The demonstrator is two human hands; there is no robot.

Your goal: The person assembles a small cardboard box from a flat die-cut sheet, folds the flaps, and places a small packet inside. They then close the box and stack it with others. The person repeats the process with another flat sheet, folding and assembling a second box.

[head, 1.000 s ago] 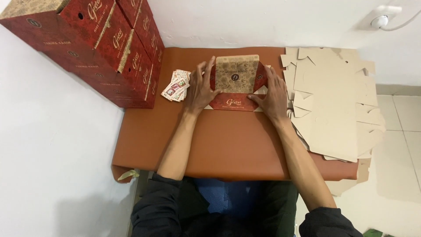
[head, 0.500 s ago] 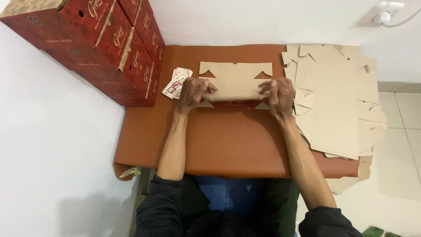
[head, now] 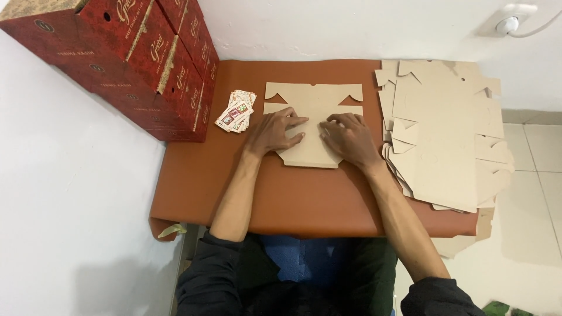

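A person seated at a brown surface [head: 234,181] presses both hands flat on a folded cardboard blank [head: 313,108] lying plain side up at the middle of the surface. The left hand [head: 278,130] rests palm down on the blank's left half, fingers spread and pointing toward the right hand; its grip is open and closes on nothing. The right hand [head: 345,137] lies palm down on the right half, fingers slightly curled with their tips on the card, also grasping nothing. The fingertips of the two hands sit near each other over the blank's centre. The far edge of the blank, with its two notched corners, shows beyond the hands; the near flap sticks out below them toward the person.

Just left of the left hand lies a small stack of printed labels [head: 236,111], apart from the blank. Farther left, red printed boxes [head: 146,64] stand stacked against the wall at the corner of the surface. To the right of the right hand, a loose pile of flat cardboard blanks [head: 445,129] covers that end of the surface and overhangs its edge. A white wall socket [head: 508,22] shows above the pile.
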